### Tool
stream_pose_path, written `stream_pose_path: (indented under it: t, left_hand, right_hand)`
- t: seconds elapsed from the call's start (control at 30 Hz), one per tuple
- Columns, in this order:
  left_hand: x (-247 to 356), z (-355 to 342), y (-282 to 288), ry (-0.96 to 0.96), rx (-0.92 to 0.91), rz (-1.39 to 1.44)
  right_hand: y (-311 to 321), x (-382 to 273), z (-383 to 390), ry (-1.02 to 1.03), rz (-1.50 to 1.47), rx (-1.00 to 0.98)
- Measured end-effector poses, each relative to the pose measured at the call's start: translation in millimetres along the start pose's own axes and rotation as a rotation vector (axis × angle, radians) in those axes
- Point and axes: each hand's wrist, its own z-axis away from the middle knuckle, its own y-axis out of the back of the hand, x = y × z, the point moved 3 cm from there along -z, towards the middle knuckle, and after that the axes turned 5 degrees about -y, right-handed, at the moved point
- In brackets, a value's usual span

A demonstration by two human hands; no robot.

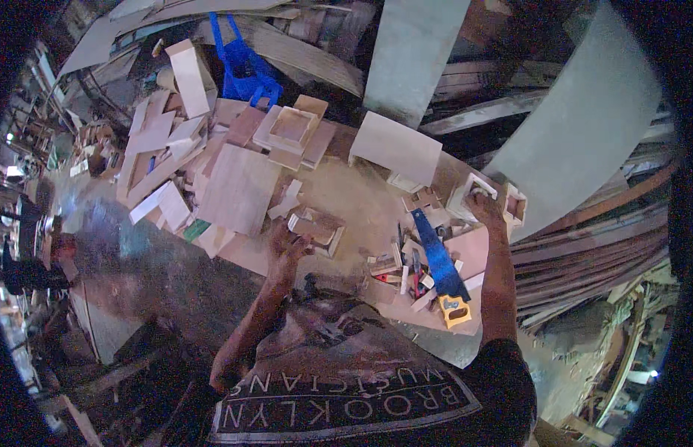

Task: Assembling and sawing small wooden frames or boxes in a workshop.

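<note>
My left hand (289,242) is closed on the near left side of a small open wooden box frame (333,243), which rests on the worktable (346,182). Over at the right end, my right hand (488,208) reaches into a small pale wooden box (459,200). Its fingers are bunched together and point down into the box; what they pinch, if anything, is too small to make out. A second small wooden box (516,203) stands just right of that hand. Left of my right forearm lies a handsaw (438,253) with a blue blade and a yellow handle.
Wooden boards (238,186) and offcuts pile up on the table's left side. Stacked square frames (293,125) and a larger wooden box (397,145) stand along the far edge. Pliers (416,272) lie among scraps beside the saw. A blue plastic chair (246,71) is behind the table.
</note>
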Motion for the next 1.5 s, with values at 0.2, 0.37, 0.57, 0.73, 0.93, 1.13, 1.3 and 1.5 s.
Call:
stream_pose_path:
  t: [0.2, 0.37, 0.57, 0.73, 0.93, 1.13, 1.3, 1.5]
  left_hand:
    - [-4.0, -5.7, 13.1, 0.003, -0.064, 0.027]
    - [-4.2, -11.2, 8.7, 0.071, -0.22, 0.445]
    - [-10.9, -19.8, 1.0, 0.279, -0.25, 0.569]
    - [-13.6, -29.3, -9.5, 0.292, -0.375, 0.662]
    - [-4.5, -29.0, -5.9, 0.302, -0.459, 0.683]
    - [-0.6, -31.5, -9.3, 0.281, -0.424, 0.585]
    - [-2.6, -31.7, -9.2, 0.27, -0.404, 0.625]
    - [-4.3, -29.9, -4.4, 0.28, -0.388, 0.684]
  right_hand:
    - [40.8, -2.0, 10.6, -0.405, -0.536, -0.105]
    - [107.9, -48.7, 29.4, -0.669, -0.818, 0.161]
    - [206.0, -193.5, 31.1, -0.178, -1.945, 0.123]
    - [263.4, -257.0, 15.0, 0.028, -1.852, 0.193]
    - [286.5, -270.0, 2.7, 0.085, -1.725, 0.22]
    - [289.9, -272.8, -1.6, 0.1, -1.557, 0.274]
    - [292.4, -268.0, -1.1, 0.109, -1.463, 0.295]
    - [288.5, -271.4, 1.1, 0.066, -1.538, 0.276]
